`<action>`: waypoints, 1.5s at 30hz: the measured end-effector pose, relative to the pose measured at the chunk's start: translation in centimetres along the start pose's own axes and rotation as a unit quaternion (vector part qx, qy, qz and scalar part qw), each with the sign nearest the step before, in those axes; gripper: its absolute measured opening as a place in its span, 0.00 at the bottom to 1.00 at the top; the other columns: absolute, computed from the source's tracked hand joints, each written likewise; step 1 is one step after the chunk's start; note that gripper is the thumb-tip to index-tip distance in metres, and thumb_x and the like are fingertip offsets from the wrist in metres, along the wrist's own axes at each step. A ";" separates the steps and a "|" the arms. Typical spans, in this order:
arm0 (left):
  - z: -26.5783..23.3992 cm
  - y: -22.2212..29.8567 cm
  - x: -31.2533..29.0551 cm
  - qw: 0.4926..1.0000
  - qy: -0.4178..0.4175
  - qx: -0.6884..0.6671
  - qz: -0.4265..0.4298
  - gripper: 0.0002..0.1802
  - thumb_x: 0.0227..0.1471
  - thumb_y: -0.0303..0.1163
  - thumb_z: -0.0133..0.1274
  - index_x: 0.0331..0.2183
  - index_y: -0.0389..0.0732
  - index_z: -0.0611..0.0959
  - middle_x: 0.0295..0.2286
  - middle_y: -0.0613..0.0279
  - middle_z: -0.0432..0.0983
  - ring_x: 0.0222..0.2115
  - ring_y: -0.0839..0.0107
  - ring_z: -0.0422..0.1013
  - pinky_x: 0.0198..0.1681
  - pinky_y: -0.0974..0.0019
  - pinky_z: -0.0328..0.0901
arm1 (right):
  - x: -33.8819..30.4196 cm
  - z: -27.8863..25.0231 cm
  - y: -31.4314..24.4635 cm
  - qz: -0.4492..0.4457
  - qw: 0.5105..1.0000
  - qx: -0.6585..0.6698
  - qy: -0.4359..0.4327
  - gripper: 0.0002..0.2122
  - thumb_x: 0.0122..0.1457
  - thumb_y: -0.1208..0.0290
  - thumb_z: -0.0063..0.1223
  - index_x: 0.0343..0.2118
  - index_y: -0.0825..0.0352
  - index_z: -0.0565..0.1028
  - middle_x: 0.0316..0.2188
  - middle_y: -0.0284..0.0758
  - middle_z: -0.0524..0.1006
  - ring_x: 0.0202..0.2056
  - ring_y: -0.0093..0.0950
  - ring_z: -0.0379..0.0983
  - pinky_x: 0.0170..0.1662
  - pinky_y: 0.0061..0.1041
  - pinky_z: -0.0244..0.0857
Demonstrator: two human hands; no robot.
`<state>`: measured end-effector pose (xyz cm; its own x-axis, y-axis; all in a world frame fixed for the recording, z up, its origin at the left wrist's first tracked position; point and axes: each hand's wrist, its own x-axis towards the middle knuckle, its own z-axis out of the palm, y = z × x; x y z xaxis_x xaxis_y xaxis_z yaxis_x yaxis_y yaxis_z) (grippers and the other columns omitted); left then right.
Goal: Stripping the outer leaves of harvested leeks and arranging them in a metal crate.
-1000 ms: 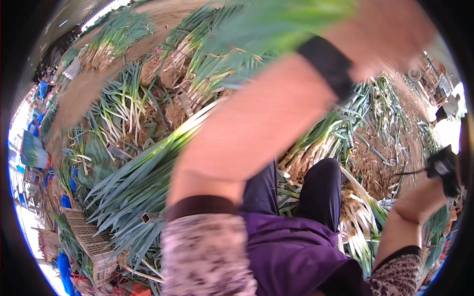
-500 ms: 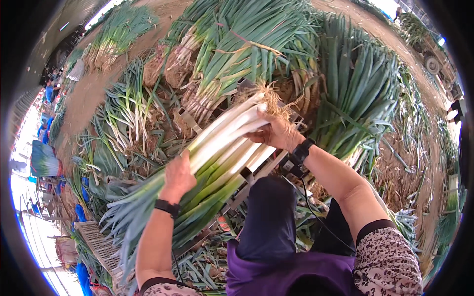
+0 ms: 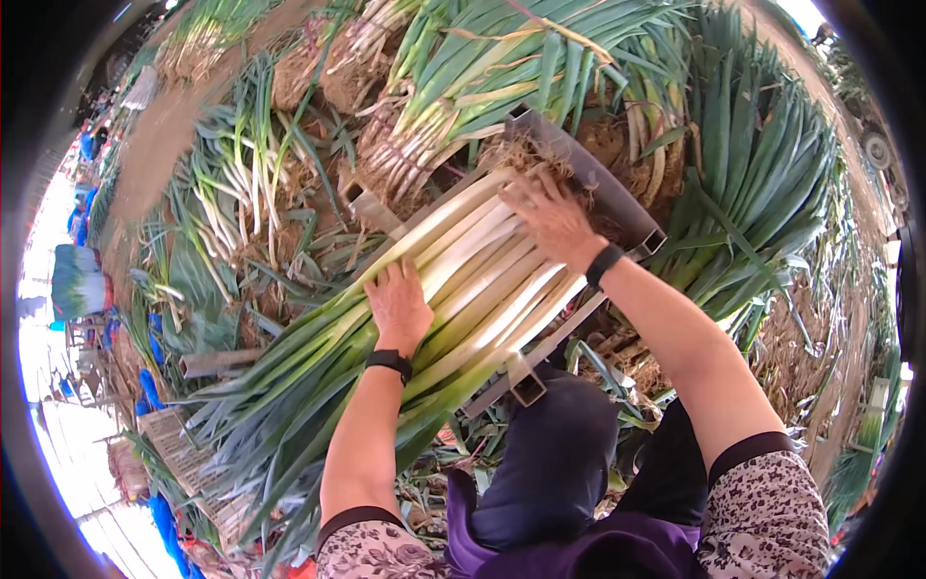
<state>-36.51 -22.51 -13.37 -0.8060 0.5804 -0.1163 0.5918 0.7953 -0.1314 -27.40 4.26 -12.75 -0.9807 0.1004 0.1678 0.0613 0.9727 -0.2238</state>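
L hand [image 3: 398, 309] is on top of the leeks [image 3: 482, 261] at their far edge, approx. midway along, fingers slightly apart & bent down onto the stalks; can't tell if it's clamped on any or just pressing. R hand [image 3: 559, 224] is laid over the white ends w/ fingers spread, not closed round anything, right by the roots [image 3: 526, 159]. Black band on each wrist. Leeks lie side by side across a metal frame [image 3: 558, 337] in front of the person, root ends far right, green tops fanning out near left, partly over a tan slatted crate [image 3: 178, 444]. Upright metal plate [image 3: 598, 179] is just beyond the roots, can't tell if they touch it. Dark-trousered knee [image 3: 550, 454] is just on the near side of the frame, purple apron [image 3: 627, 550] nearer still. Further out: big dark-green leek pile [image 3: 762, 164] on the right, tied bundle [image 3: 521, 58] on the far side, smaller loose bunch [image 3: 246, 183] far left, blue plastic [image 3: 166, 531] near left, plus a wheel [image 3: 877, 151] way off far right.
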 end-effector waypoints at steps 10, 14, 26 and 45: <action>-1.2 -7.1 -3.4 0.987 0.024 0.114 0.114 0.46 0.47 0.53 0.56 0.62 0.46 0.58 0.64 0.56 0.43 0.63 0.46 0.39 0.61 0.37 0.41 | 1.2 3.3 1.6 -0.061 0.995 -0.071 0.023 0.30 0.53 0.72 0.54 0.60 0.48 0.61 0.62 0.35 0.56 0.60 0.49 0.54 0.57 0.38 0.62; 0.1 -7.0 -4.2 0.995 0.018 0.068 0.075 0.45 0.48 0.56 0.53 0.62 0.46 0.59 0.64 0.55 0.43 0.64 0.48 0.38 0.61 0.39 0.40 | 1.8 3.7 0.3 -0.064 0.996 -0.038 0.041 0.31 0.53 0.76 0.52 0.60 0.48 0.61 0.62 0.34 0.57 0.60 0.50 0.53 0.55 0.37 0.65; 3.9 -6.8 -3.6 0.984 0.011 0.131 0.117 0.40 0.55 0.54 0.41 0.61 0.39 0.58 0.63 0.47 0.41 0.64 0.50 0.39 0.65 0.47 0.37 | -8.2 -6.7 1.2 -0.019 0.960 0.280 -0.007 0.20 0.46 0.60 0.58 0.45 0.57 0.78 0.39 0.43 0.74 0.41 0.42 0.72 0.37 0.36 0.70; -17.9 -1.1 -3.0 0.972 0.170 -0.155 0.048 0.31 0.55 0.52 0.48 0.48 0.34 0.76 0.40 0.36 0.75 0.35 0.47 0.72 0.41 0.53 0.66 | -81.0 -6.8 -8.0 0.727 0.679 0.077 0.072 0.11 0.55 0.66 0.49 0.20 0.65 0.76 0.18 0.43 0.75 0.23 0.40 0.74 0.28 0.39 0.68</action>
<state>-34.97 -21.99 4.78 -0.7369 0.6370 0.2263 0.6741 0.7180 0.1737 52.79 -10.22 -17.99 0.1233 0.9608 -0.2483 0.9135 -0.2076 -0.3498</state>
